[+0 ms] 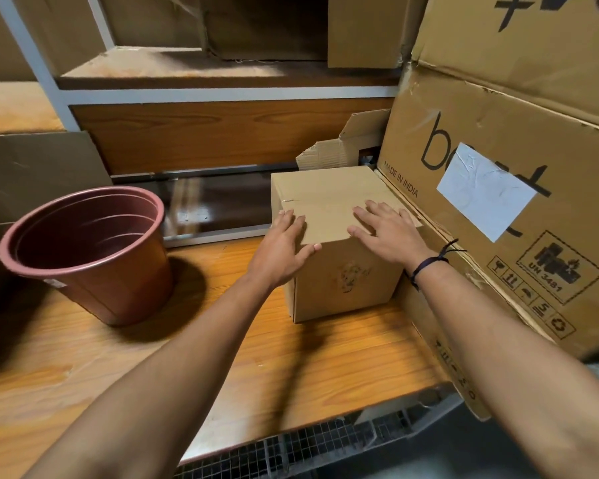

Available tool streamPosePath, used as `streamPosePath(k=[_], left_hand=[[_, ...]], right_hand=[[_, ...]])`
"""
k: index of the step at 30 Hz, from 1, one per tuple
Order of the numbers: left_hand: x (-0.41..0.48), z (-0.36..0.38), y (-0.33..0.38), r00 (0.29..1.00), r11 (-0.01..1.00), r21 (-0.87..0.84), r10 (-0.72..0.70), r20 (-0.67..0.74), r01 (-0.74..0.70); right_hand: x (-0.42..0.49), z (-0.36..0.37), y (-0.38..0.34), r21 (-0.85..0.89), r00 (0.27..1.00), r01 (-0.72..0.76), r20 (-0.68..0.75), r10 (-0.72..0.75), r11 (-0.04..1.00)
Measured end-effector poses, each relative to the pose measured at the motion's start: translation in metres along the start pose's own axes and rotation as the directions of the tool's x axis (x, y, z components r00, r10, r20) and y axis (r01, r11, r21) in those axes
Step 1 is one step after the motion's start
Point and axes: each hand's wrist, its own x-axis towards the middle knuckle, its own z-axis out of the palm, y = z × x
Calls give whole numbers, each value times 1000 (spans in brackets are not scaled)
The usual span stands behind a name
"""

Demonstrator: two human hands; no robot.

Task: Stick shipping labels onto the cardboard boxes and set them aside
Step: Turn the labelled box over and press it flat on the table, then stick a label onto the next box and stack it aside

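A small plain cardboard box stands on the wooden table, pushed against a large printed carton on the right. My left hand lies over the box's near left top corner, fingers straight on the lid and thumb along the front edge. Flat on the lid's right side rests my right hand, fingers spread. No label shows on the small box. A white label is stuck on the side of the large carton.
A brown plastic bucket stands on the table at the left. Shelving with more cartons rises behind. A torn open box sits behind the small one. A wire mesh runs below the table's front edge.
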Motion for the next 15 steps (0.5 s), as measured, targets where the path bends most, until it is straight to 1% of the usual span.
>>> streamPosePath(k=[3,5,7,10,13,15], left_hand=[[-12,-21,-14,997,999,-3,-32,-76,32],[-25,-42,-27,992,998,4,-63,-109,64],[-44,-69,-43,988,997,33,-57,-143,63],[-89,-114,-84,976,992,110,-39,-214,64],[-140,-169,-135,935,975,141,-119,-334,174],[-172,-210,-166,886,951,156,-180,-427,268]], right_hand=[[-6,-5,-38,98,996,47,-82,-40,994],[-7,-6,-76,158,986,119,-134,-98,980],[-8,-6,-117,188,969,216,-162,-187,958],[-11,-6,-183,239,925,378,-131,-356,894],[-12,-3,-256,272,866,494,-65,-496,826],[-12,-2,-309,286,826,553,-70,-559,783]])
